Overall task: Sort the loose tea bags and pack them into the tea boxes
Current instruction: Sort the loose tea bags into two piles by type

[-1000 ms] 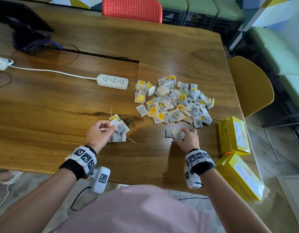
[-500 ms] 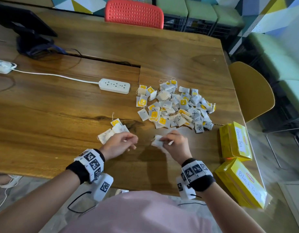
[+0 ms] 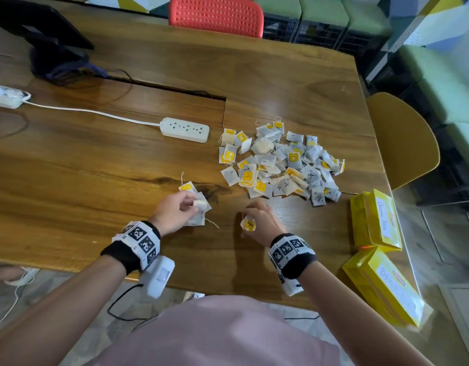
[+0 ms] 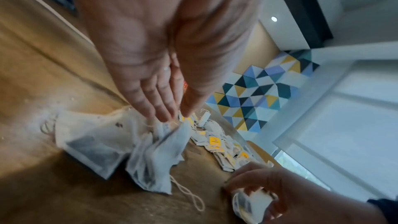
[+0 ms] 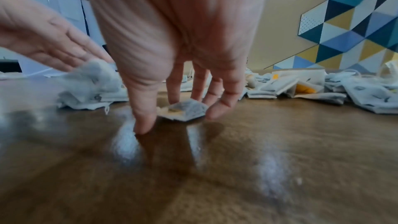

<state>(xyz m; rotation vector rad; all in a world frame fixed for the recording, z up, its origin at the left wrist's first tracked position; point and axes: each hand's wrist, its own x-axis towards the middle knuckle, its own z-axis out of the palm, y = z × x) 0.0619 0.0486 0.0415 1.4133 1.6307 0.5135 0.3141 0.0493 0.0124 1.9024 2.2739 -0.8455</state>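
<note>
A big heap of loose tea bags (image 3: 280, 165), some with yellow tags and some marked with a cross, lies on the wooden table (image 3: 96, 167). To its left is a small pile of tea bags (image 3: 199, 217). My left hand (image 3: 195, 204) is over that pile and pinches one bag (image 4: 172, 140) between thumb and nearly straight fingers. My right hand (image 3: 250, 217) curls round a yellow-tagged tea bag (image 3: 248, 224), thumb tip on the table (image 5: 142, 129). Two yellow tea boxes sit at the right edge: Green Tea (image 3: 373, 220) and Black Tea (image 3: 381, 286).
A white power strip (image 3: 185, 129) with its cable lies behind the small pile. A black stand (image 3: 51, 46) is at the far left. A red chair (image 3: 216, 14) and a yellow chair (image 3: 404, 138) stand round the table.
Half a second ago both hands met mid-table. My left hand has since gone back left onto the small pile, and my right hand has lowered to the table with its bag.
</note>
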